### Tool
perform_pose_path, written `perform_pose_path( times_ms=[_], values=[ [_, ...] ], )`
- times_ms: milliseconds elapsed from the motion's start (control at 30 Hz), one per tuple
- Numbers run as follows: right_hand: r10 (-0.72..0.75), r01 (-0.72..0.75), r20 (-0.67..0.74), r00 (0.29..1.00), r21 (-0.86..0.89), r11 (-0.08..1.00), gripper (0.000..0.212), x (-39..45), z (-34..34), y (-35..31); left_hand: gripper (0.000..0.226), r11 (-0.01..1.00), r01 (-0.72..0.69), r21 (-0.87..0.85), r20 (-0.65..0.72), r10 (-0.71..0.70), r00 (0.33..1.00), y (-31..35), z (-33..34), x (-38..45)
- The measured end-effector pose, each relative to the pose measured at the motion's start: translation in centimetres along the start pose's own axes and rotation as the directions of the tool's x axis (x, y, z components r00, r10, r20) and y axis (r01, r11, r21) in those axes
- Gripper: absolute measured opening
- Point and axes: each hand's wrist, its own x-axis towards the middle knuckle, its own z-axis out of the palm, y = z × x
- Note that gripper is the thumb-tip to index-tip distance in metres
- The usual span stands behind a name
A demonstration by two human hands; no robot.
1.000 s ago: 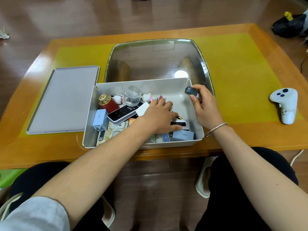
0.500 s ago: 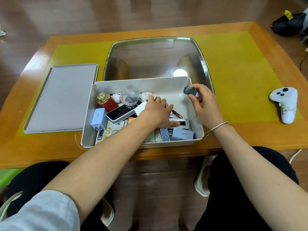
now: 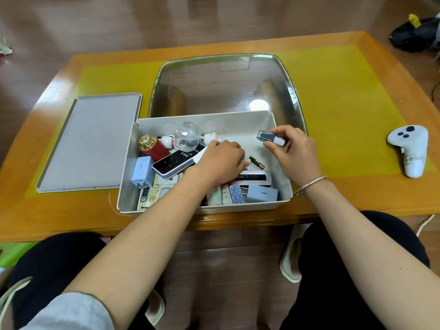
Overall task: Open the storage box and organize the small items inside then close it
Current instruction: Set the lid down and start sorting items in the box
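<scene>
1. Storage box [image 3: 250, 122]: pale matte plastic, rectangular with rounded corners, lidless, at the near edge of a glossy wooden table [image 3: 357, 194] with a yellow inlay.
2. Lid [image 3: 90, 141]: flat grey tray-like panel with a raised rim, lying at 9 o'clock, just beside the box.
3. Contents: red cylinder with an ornate gold cap [image 3: 152, 145], clear domed capsule [image 3: 187, 136], glossy black-faced remote [image 3: 172, 161], pale blue plug adapter [image 3: 142, 172], slim battery [image 3: 256, 162], blue-grey block [image 3: 262, 193].
4. Right hand [image 3: 294, 151]: thumb and fingertips pinch a small bottle [image 3: 270, 137], dark glass with a white cap, above the box's 2 o'clock corner.
5. Left hand [image 3: 221, 161]: palm down among the items at centre, fingers bent; whether it grips anything cannot be told.
6. White moulded controller [image 3: 409, 151] at 3 o'clock, well apart.
</scene>
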Motion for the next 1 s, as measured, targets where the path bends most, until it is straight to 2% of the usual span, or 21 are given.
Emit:
perform_pose_path(
  times_ms=[67,233,400,533,600,700,833,1000],
  values=[
    [-0.013,0.013,0.000,1.000,-0.016,1.000,0.022,0.0,-0.1,-0.1,0.037,0.997,-0.010,-0.077,-0.067,0.005,0.998,-0.1,0.1,-0.1],
    [-0.071,0.072,0.031,0.997,-0.013,0.997,0.025,0.1,-0.4,-0.5,0.050,0.953,-0.034,-0.300,-0.240,-0.041,0.970,0.0,-0.5,-0.4],
    [-0.110,0.116,0.087,0.990,-0.068,0.991,0.028,0.1,-0.6,-0.5,0.033,0.941,-0.075,-0.329,-0.303,-0.030,0.952,0.6,-0.8,-0.3],
    [-0.131,0.138,0.122,0.984,-0.053,0.989,0.031,0.2,-0.7,-0.5,0.030,0.920,-0.107,-0.378,-0.347,-0.034,0.937,1.0,-1.4,-0.4],
    [-0.123,0.133,0.146,0.982,-0.056,0.990,0.032,0.2,-0.7,-0.5,0.025,0.925,-0.098,-0.368,-0.347,-0.038,0.937,1.1,-1.4,-0.4],
    [-0.089,0.092,0.122,0.989,-0.023,0.995,0.033,0.2,-0.7,-0.6,0.020,0.945,0.019,-0.328,-0.322,-0.131,0.938,0.6,-1.1,-0.3],
    [0.080,-0.081,0.066,0.995,0.016,0.997,0.049,0.1,-0.4,-0.5,0.019,0.927,0.161,-0.338,-0.250,-0.253,0.935,0.0,-0.8,0.1],
    [0.105,-0.107,0.053,0.993,0.042,0.993,0.042,0.2,0.0,-0.3,0.016,0.949,0.241,-0.201,-0.180,-0.278,0.944,1.1,-0.4,2.4]
  ],
)
